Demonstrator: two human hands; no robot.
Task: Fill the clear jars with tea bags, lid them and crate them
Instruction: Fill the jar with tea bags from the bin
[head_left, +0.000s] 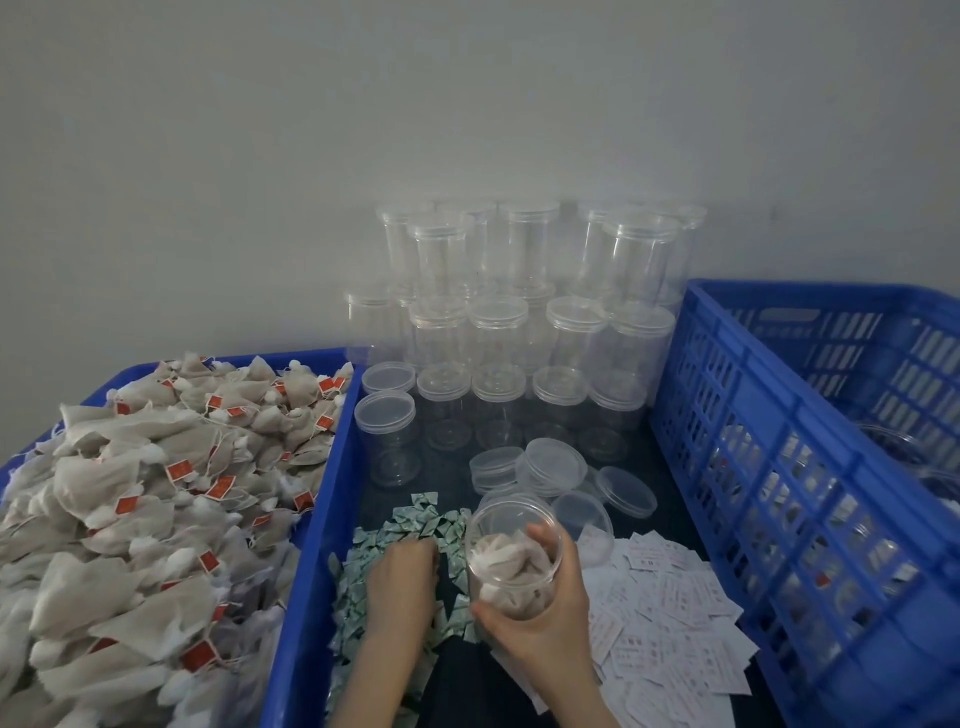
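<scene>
Filling step in hand: open jar (514, 558) part-filled with tea bags, not yet lidded.

Held upright in right hand (545, 618), fingers (540, 535) and thumb curled round its wall, above the dark tabletop (457, 686) between green sachets (415, 525) and white paper slips (670, 618). Left hand (402, 582) resting on the sachet pile, fingers bent down into it; whether pinching a sachet cannot be told. Likely next: drop one sachet into the jar, then take a loose lid (550, 465) just behind, close it, and place it in the blue crate (769, 467) at right. Tea bag supply (156, 483) heaped in the tray at left, red tags attached; print on tags, sachets and slips too small to read.
</scene>
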